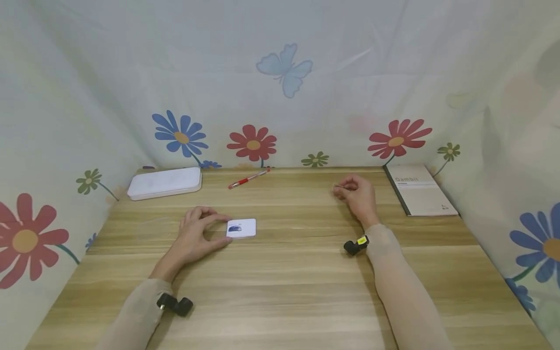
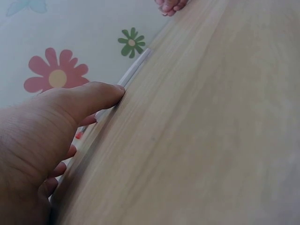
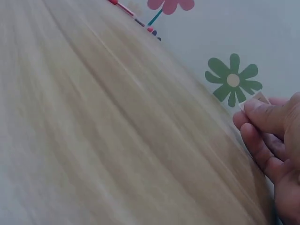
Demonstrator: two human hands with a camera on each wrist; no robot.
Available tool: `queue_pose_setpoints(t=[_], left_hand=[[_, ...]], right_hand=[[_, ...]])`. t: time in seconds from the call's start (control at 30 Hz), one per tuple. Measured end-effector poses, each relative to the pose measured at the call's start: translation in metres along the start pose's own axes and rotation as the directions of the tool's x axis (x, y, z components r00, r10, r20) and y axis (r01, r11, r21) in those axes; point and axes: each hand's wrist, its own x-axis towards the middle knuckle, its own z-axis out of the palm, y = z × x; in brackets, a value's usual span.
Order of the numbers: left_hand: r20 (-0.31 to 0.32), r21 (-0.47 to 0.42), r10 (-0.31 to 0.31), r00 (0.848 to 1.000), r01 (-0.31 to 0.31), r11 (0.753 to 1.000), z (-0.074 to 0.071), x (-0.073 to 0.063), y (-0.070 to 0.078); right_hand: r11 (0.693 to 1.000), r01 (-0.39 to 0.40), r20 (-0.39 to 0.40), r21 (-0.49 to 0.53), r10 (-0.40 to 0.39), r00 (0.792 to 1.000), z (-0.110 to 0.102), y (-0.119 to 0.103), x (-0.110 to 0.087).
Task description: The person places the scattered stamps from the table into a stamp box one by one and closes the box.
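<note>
In the head view, a small white rounded card point(image 1: 247, 228), perhaps a thin stack, lies on the table left of the middle. A dark printed picture shows on its top. My left hand point(image 1: 195, 236) pinches its left end, thumb at the near edge and index finger at the far edge. The left wrist view shows the same card point(image 2: 136, 65) edge-on beyond the thumb. Over the table's back right, my right hand point(image 1: 358, 197) pinches a small, pale, flat square piece point(image 3: 260, 97) between thumb and index finger. Those fingers partly cover it, so its kind cannot be told.
A white case point(image 1: 166, 183) lies at the back left of the wooden table point(image 1: 280, 291). A red pen point(image 1: 249, 179) is near the back edge. To the right of my right hand lies a notebook point(image 1: 422, 194) with a dark spine. Flowered cloth point(image 1: 332, 112) hangs behind.
</note>
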Motion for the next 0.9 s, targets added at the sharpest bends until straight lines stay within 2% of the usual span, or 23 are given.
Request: queue_pose_setpoints(t=[0.17,0.4,0.53,0.63,0.7,0.9], left_hand=[[0.002,-0.011,-0.001,1.000,0.001,1.000,0.000,0.000,0.001],[0.005,-0.006,-0.008,1.000,0.008,1.000,0.000,0.000,0.000],[0.005,0.001,-0.012,1.000,0.012,1.000,0.001,0.000,0.000],[0.005,0.003,-0.013,1.000,0.013,1.000,0.000,0.000,0.000],[0.004,0.000,-0.013,1.000,0.013,1.000,0.000,0.000,0.000],[-0.001,0.000,0.001,1.000,-0.001,1.000,0.001,0.000,0.000]], right_hand=[[0.996,-0.021,0.035,0.092,0.018,0.999,0.003,-0.005,-0.002],[0.997,-0.046,0.082,0.066,0.040,0.996,0.012,-0.016,-0.003],[0.998,-0.015,0.075,-0.063,0.020,0.997,0.016,-0.022,-0.004],[0.982,0.027,0.067,-0.188,-0.015,0.998,0.017,-0.025,-0.006],[0.975,0.037,0.068,-0.221,-0.022,0.997,0.018,-0.027,-0.008],[0.995,0.001,0.077,-0.096,0.006,0.997,0.027,-0.030,-0.010]])
